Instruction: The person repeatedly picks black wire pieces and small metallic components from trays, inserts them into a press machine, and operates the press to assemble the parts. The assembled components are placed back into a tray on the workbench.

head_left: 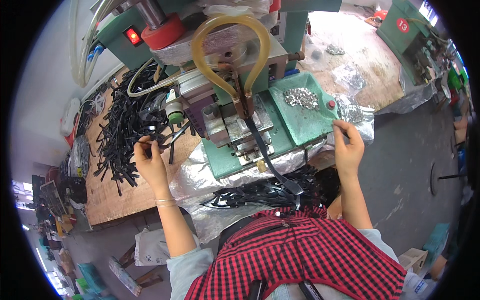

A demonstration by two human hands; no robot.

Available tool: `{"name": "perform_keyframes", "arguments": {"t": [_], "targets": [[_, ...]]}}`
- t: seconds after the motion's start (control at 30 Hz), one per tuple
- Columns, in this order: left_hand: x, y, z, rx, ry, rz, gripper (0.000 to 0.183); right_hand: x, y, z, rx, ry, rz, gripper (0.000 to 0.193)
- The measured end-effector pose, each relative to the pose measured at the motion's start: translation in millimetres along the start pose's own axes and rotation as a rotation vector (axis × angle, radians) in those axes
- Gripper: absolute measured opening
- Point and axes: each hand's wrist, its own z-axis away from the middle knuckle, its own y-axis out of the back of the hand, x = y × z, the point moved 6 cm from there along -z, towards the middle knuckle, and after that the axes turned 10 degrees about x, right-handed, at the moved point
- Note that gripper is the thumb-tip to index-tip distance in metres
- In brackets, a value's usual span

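My left hand point(150, 163) is at the right edge of a pile of black strips point(131, 112). Its thumb and fingers are pinched together at what looks like one dark strip. My right hand point(348, 148) is by the near right corner of a green tray point(311, 127), fingertips closed together; whatever they hold is too small to make out. Small silver metal pieces point(301, 98) lie heaped in the tray. Between my hands stands a green press machine point(230, 162). A long black strap point(262, 147) hangs from its middle towards my lap.
More black strips point(250, 194) lie on silver sheeting point(192, 175) before me. A yellowish hose point(200, 35) loops over the press. Clear bags of metal bits point(348, 77) rest on the table to the right. Another green machine point(402, 42) stands farther right.
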Motion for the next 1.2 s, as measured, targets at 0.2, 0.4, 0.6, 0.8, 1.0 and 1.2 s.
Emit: {"name": "perform_keyframes", "arguments": {"t": [0.2, 0.4, 0.6, 0.8, 1.0, 1.2], "targets": [[42, -36, 9, -0.074, 0.123, 0.321, 0.022, -112, -62, -22, -0.161, 0.165, -0.395, 0.012], [24, -44, 47, -0.046, 0.2, 0.298, 0.018, -121, -115, 4, -0.274, -0.028, -0.659, 0.029], [117, -36, 43, 0.011, -0.075, 0.399, 0.009, -128, -121, 3, -0.302, -0.276, -0.877, 0.037], [230, -21, 78, -0.073, -0.838, 0.184, 0.017, -160, -99, 0, -0.402, -0.316, -0.845, 0.052], [233, -77, 113, -0.236, -1.108, 0.158, 0.024, -115, -95, -30, -0.486, -0.305, -0.681, 0.054], [226, -90, 118, -0.245, -1.168, 0.215, 0.021, 21, -73, -55, 0.042, -0.193, -0.31, 0.043]]}}
